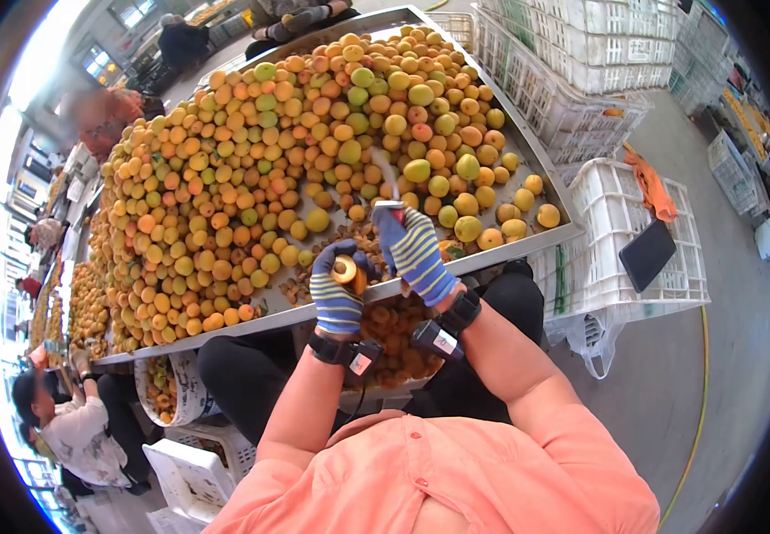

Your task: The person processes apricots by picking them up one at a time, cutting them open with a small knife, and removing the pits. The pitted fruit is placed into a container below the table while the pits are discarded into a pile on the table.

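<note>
My left hand (336, 289), in a striped glove with blue fingers, is closed around a cut apricot (344, 268) near the table's front edge. The apricot's opened, pale inside faces up. Just right of it, my right hand (414, 252), gloved the same way, grips a small knife (385, 173). Its blurred blade points away from me over the fruit, and a bit of red shows by the fist. The hands are apart. Brown apricot pits (294, 289) lie on the metal table beyond and beside my hands. Apricot halves (394, 331) fill a container below the edge.
Whole apricots (225, 178) are heaped across the rimmed metal table (540, 238). To the right, white crates (572, 53) are stacked; a nearer crate (580, 276) bears an orange cloth (650, 182) and a dark tablet-like object (647, 255). A white bucket (191, 387) stands lower left. Other people sit along the left.
</note>
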The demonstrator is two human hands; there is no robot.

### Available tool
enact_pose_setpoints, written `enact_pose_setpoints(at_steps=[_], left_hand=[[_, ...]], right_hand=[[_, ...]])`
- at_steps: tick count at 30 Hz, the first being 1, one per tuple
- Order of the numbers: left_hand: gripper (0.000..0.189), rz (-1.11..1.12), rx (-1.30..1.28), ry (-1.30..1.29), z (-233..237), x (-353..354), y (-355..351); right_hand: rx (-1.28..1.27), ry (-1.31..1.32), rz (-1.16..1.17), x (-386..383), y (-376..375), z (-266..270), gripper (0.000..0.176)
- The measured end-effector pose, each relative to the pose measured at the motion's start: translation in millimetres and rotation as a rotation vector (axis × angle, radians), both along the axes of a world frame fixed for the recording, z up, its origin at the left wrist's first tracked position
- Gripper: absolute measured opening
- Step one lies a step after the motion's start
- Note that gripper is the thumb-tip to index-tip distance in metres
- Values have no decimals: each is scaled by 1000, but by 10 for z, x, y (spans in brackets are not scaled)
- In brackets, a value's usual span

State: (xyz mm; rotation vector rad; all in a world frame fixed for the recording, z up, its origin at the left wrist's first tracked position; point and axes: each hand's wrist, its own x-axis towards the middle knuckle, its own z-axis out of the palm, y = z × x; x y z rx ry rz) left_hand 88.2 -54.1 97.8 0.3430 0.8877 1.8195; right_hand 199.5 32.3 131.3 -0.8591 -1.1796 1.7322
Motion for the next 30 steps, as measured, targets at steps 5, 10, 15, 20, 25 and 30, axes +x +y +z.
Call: enact_pose_setpoints(at_steps=[5, 10, 15, 20, 25, 30], left_hand=[[51, 36, -190, 394, -271, 196, 55], [55, 58, -204, 263, -178, 487, 138], [54, -3, -116, 237, -268, 484, 211], [57, 45, -200, 481, 156, 733, 178], [57, 138, -242, 637, -138, 603, 292], [58, 123, -138, 686, -174, 550, 326]], right_hand=[[-239, 521, -58, 38, 110, 112, 29], [-98, 406, -169, 115, 126, 190, 32], [43, 344, -224, 170, 136, 225, 33], [74, 256, -303, 123, 104, 287, 34], [-348, 628, -124, 87, 342, -38, 40], [-607, 676, -74, 77, 359, -78, 46]])
